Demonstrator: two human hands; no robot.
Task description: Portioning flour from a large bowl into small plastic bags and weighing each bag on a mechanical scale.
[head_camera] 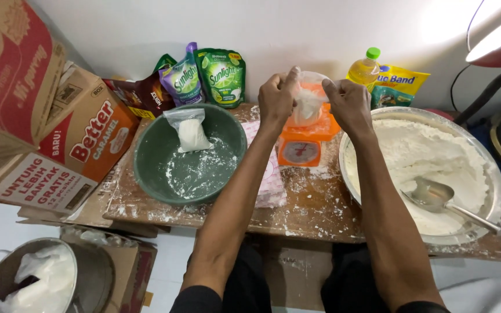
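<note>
Left hand (278,95) and right hand (348,104) both pinch the top of a small clear bag (308,101) partly filled with white flour, held just above the orange scale (305,145) at the back of the counter (314,211). One filled bag (191,132) already lies in the green bowl (158,174). Judged early in the run: the metal basin (497,191) at right is nearly full of flour, spoon (436,197) resting in it. Room: bowl and basin flank the scale closely; pouches and a bottle (365,68) crowd the wall edge. Front counter strip is bare wood, dusted white.
</note>
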